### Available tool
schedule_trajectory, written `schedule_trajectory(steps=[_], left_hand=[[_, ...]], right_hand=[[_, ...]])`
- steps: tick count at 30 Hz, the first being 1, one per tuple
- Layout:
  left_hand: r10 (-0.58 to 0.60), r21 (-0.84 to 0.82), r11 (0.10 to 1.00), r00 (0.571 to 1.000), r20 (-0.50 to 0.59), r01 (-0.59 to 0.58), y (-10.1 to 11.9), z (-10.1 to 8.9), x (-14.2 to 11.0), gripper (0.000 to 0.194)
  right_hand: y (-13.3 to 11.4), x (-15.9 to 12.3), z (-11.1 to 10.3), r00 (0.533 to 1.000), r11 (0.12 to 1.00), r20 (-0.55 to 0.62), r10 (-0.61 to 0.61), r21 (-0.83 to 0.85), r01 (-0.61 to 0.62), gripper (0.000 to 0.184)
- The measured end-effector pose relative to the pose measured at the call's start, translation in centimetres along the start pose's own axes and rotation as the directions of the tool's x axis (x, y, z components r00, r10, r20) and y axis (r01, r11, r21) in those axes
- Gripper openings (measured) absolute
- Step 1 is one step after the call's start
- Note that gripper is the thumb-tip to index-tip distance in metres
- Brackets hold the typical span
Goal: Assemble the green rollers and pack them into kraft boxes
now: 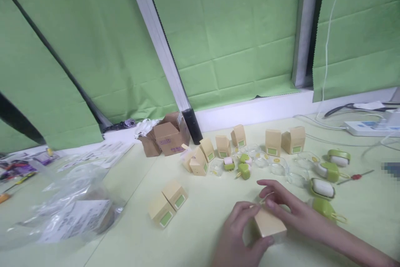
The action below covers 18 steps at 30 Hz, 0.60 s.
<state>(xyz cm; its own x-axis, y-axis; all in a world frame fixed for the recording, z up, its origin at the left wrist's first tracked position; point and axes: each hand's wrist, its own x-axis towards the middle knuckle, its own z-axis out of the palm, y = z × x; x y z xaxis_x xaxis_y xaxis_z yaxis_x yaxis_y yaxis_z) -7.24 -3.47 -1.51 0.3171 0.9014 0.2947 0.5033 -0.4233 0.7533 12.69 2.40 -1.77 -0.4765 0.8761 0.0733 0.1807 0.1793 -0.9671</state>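
Observation:
My left hand (240, 233) is closed around a small beige cardboard box (270, 222), thumb at its near end and fingers at its far left edge. Over the box's far right side lies my right hand (283, 202), its thumb at the top edge and its fingers slightly curled and apart. Just right of that hand sits a green earphone-type case (325, 209) with a loop strap. Nearby are a white case in a green cover (323, 188) and more green cases (328, 171). Clear plastic shells (278, 166) lie beyond my hands.
Two beige boxes (168, 202) stand to the left, with several more (223, 146) farther back. An open brown carton (168, 135) is by the black-based post. At left lies a clear plastic bag (78, 213). A red-handled screwdriver (356, 177) and a white power strip (371, 128) are right.

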Motion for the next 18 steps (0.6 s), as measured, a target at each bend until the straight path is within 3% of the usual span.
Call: schedule_trajectory(steps=[2,4,7,9,13,15,18], left_hand=[[0.089,0.188,0.979,0.994,-0.069,-0.075,-1.4,-1.7,-2.0,0.052],[0.191,0.462,0.881,0.971,-0.143,-0.105,-3.1,-4.3,-4.4,0.053],[0.258,0.724,0.690,0.932,-0.254,0.006,-5.1,-8.6,-7.7,0.053],[0.205,0.741,0.659,0.917,-0.342,0.129,-5.5,-10.5,-9.2,0.046],[0.022,0.555,0.776,0.867,-0.499,0.299,-4.3,-12.0,-10.1,0.028],[-0.030,0.469,0.805,0.815,-0.579,0.363,-3.4,-13.2,-9.8,0.029],[-0.009,0.408,0.803,0.693,-0.721,0.435,-2.8,-16.3,-8.5,0.039]], right_hand=[[-0.2,-0.1,-0.2,0.999,0.999,-0.033,-0.013,0.031,0.014,0.043],[-0.6,-0.2,-0.5,0.995,0.999,-0.091,-0.037,0.028,0.039,0.041],[-1.2,-0.4,-0.8,0.992,0.999,-0.119,-0.040,-0.005,0.040,0.038],[-1.3,-0.4,-0.8,0.993,0.999,-0.111,-0.046,-0.012,0.045,0.038],[-0.7,-0.1,-0.8,0.992,0.997,-0.102,-0.079,-0.006,0.079,0.042],[-0.6,0.0,-0.9,0.989,0.996,-0.121,-0.084,-0.011,0.084,0.044],[-0.7,0.1,-1.0,0.985,0.995,-0.139,-0.100,-0.027,0.097,0.048]])
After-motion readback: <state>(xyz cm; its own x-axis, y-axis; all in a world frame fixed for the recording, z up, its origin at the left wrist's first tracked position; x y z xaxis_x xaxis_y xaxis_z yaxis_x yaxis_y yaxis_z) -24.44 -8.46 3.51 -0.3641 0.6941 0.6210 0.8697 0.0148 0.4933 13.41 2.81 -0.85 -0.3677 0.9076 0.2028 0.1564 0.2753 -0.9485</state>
